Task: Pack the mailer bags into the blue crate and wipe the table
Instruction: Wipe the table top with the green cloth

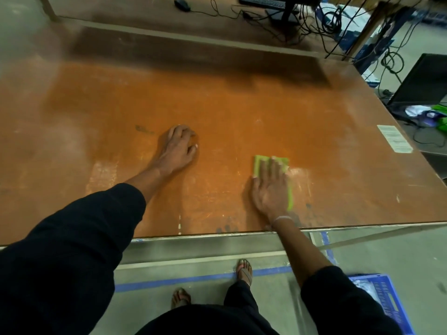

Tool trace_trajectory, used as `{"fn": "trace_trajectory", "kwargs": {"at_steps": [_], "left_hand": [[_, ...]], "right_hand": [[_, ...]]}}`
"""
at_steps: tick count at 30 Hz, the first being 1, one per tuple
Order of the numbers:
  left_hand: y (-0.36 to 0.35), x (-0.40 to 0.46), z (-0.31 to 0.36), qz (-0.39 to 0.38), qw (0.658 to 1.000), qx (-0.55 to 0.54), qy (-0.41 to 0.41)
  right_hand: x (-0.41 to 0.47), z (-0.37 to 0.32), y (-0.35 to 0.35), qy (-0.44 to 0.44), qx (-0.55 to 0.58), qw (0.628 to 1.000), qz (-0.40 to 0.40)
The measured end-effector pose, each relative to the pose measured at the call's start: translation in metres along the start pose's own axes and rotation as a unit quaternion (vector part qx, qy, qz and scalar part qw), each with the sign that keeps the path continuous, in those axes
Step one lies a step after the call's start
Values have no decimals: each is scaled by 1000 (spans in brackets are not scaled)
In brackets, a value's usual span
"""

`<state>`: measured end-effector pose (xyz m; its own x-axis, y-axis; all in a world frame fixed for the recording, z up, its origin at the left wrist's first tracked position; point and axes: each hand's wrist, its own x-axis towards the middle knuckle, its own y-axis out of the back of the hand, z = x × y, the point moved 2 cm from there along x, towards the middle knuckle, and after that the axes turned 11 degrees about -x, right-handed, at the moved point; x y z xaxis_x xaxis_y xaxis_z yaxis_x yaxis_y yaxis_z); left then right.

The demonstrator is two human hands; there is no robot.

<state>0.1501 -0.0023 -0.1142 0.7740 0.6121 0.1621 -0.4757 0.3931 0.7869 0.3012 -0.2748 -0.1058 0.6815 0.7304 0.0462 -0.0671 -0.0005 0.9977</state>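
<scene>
**Right hand flat on the cloth, left hand resting on the table**

The right hand (269, 187) lies flat on a green cloth (271, 163), with the fingers straight and a little spread. It presses the cloth on the table (242, 112), near the front edge and right of the middle. The cloth shows beyond the fingertips and along the right side of the hand; the rest is hidden under the palm.

The left hand (177, 148) rests on the table to the left of the cloth, well apart from it. Its fingers are loosely bent with the tips on the wood, and it holds nothing.

The near edge of the table runs just behind the right wrist. The right edge slants away to the far right, and a white label (394, 138) is stuck beside it. Wide bare wood lies to the left, to the right and on the far side of both hands, with pale scuffs and some dark spots.

The crate (384, 301) stands on the floor at the near right, beside the right sleeve, and the sleeve and the picture border cut it off. Something pale lies inside, too small to make out. The far side is dim; there are cables (314, 27) and a mouse (182, 3) on a second table.
</scene>
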Motion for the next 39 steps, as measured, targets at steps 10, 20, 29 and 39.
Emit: {"fn": "trace_trajectory", "kwargs": {"at_steps": [10,20,29,39], "left_hand": [[6,-1,-13,-2,998,50,46],[6,0,-13,2,997,66,45],[3,4,-15,11,996,76,45],[0,5,-15,15,996,79,42]], "right_hand": [[34,18,-3,14,-11,1000,-6],[64,-46,-1,197,0,980,-1],[142,-58,-9,101,-17,995,-14],[222,-21,-13,-3,-33,999,-37]]}}
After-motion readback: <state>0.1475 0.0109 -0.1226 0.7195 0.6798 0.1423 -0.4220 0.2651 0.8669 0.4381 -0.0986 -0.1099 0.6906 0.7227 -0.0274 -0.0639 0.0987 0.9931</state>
